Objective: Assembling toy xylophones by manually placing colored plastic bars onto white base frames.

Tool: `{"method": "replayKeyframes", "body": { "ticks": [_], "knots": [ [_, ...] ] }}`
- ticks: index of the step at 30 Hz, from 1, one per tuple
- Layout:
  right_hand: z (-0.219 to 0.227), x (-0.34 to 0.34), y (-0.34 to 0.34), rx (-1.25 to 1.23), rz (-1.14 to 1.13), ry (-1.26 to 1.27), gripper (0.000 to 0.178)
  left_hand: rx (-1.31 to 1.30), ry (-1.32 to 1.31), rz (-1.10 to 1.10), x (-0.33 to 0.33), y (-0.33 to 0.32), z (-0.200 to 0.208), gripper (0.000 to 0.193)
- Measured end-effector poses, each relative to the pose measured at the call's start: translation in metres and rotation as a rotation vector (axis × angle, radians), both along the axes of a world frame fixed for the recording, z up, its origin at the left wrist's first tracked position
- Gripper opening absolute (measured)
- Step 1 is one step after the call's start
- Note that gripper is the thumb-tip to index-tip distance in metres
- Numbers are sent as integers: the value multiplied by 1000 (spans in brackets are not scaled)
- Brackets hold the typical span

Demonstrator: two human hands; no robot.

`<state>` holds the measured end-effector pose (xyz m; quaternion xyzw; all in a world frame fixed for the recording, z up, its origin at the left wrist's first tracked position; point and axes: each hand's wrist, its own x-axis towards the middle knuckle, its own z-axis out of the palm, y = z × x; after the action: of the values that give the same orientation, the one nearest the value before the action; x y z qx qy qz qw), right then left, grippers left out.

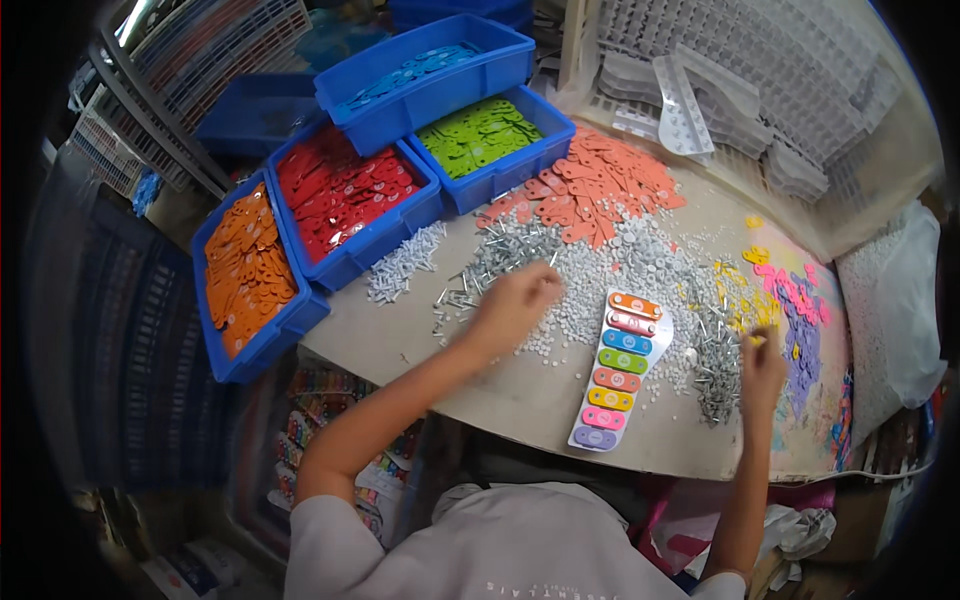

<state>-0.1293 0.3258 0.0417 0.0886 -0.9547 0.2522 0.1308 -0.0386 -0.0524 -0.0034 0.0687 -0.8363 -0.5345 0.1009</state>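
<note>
A toy xylophone [620,365] with a white base and several coloured bars lies on the table between my hands, touched by neither. My left hand [522,303], slightly blurred, is over the edge of the loose silver screws [500,255] and small white round pieces [590,300]. Its fingers are curled together, and whatever they hold is hidden. On the other side, my right hand [765,370] is beside a second pile of screws [718,370], near the yellow bars [735,305] and purple bars [803,345]. Its fingertips are pinched together; their contents are too small to make out.
Blue bins hold orange bars [245,265], red bars [345,190], green bars [480,138] and blue bars [410,75]. Coral bars [605,185] and white pegs [408,262] lie loose on the table [480,415]. A crate [740,90] of white plastic parts stands at the back right.
</note>
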Motion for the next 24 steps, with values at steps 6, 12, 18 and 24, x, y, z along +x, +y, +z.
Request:
{"method": "replayKeyframes", "body": {
  "ticks": [6, 12, 18, 24],
  "knots": [
    [-50, 25, 123, 198, -199, 51, 15, -619, 91, 345, 39, -109, 1, 14],
    [-64, 30, 120, 142, -219, 30, 17, -830, 30, 355, 48, -120, -20, 10],
    [-59, 28, 123, 166, -170, 34, 12, -747, 38, 368, 46, -104, -12, 8],
    [-49, 29, 114, 222, -204, 60, 16, 227, -46, 159, 44, -51, 13, 13]
  ]
}}
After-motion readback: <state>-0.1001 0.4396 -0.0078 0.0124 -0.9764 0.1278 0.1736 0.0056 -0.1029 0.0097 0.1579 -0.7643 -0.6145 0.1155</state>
